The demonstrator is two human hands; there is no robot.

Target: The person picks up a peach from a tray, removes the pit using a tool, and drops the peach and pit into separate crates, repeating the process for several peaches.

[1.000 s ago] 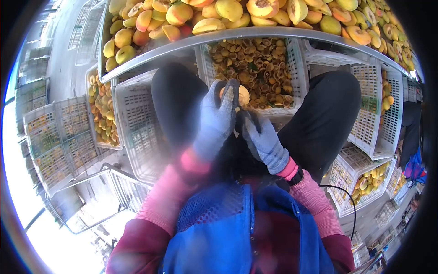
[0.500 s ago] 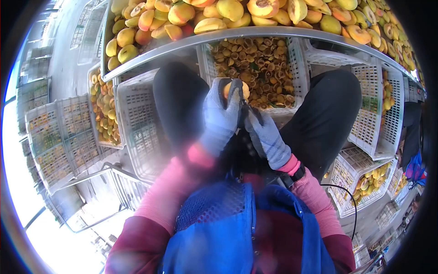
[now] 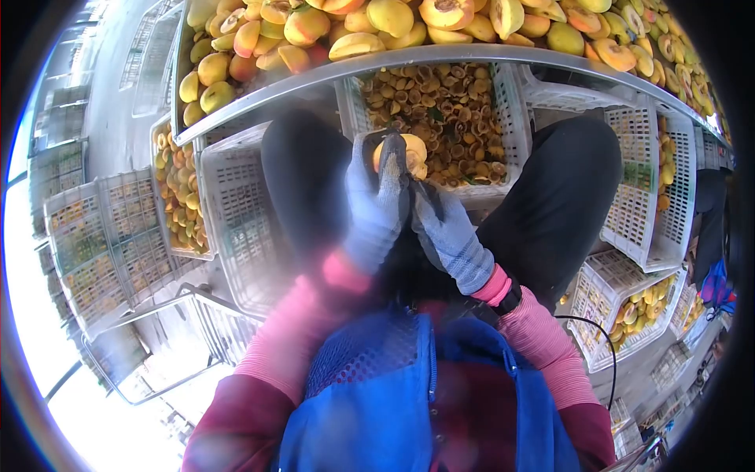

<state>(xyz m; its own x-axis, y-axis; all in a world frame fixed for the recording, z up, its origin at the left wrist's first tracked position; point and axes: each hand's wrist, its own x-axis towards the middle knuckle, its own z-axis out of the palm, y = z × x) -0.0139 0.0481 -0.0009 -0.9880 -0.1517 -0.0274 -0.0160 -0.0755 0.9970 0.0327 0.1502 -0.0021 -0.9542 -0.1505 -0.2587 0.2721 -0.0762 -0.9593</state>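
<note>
A peach point(image 3: 415, 155) with yellow flesh showing sits in my left hand point(image 3: 371, 200), the thumb pressed over it. My right hand point(image 3: 460, 240) is just below and to the right, its fingers closed and close against the left hand and the fruit. Whatever lies in those right fingers is hidden by the dark glove palm. Both hands wear grey-blue work gloves with dark palms. Beneath the fruit, between my knees, stands a white plastic crate point(image 3: 515, 118) holding many curved brownish-yellow peach scraps point(image 3: 440, 102).
A metal-edged tray point(image 3: 440, 53) heaped with whole and halved peaches point(image 3: 393, 17) runs across the front. White crates point(image 3: 236, 212) stand to my left, more crates point(image 3: 629, 173) to my right, some with peaches. A black cable point(image 3: 612, 354) hangs by my right arm.
More of the peach's pale flesh now shows beside the left thumb. My right hand has shifted slightly left and up, closer to the fruit.
</note>
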